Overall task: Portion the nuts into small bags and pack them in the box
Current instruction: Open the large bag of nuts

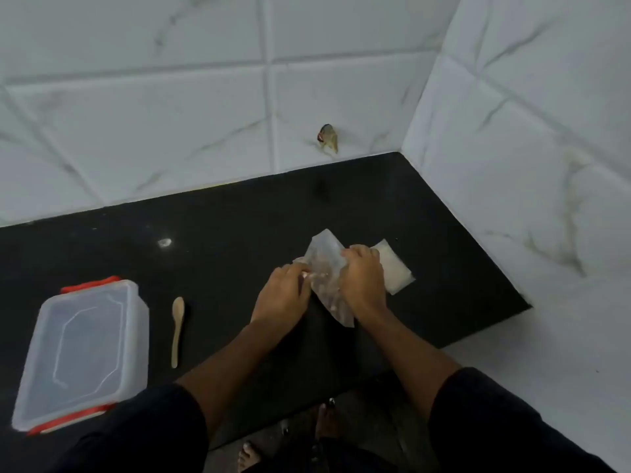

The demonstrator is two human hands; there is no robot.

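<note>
A clear plastic bag of nuts lies on the black counter between my two hands. My left hand pinches its left edge and my right hand grips its right side. A small stack of empty clear bags lies just right of my right hand, partly hidden by it. The translucent plastic box with red clips sits shut with its lid on at the counter's left front. A small wooden spoon lies between the box and my left arm.
White marble-look tiled walls close the counter at the back and right, meeting in a corner. A small brownish fitting sticks out of the back wall. The counter's front edge runs under my arms, with bare feet on the floor below.
</note>
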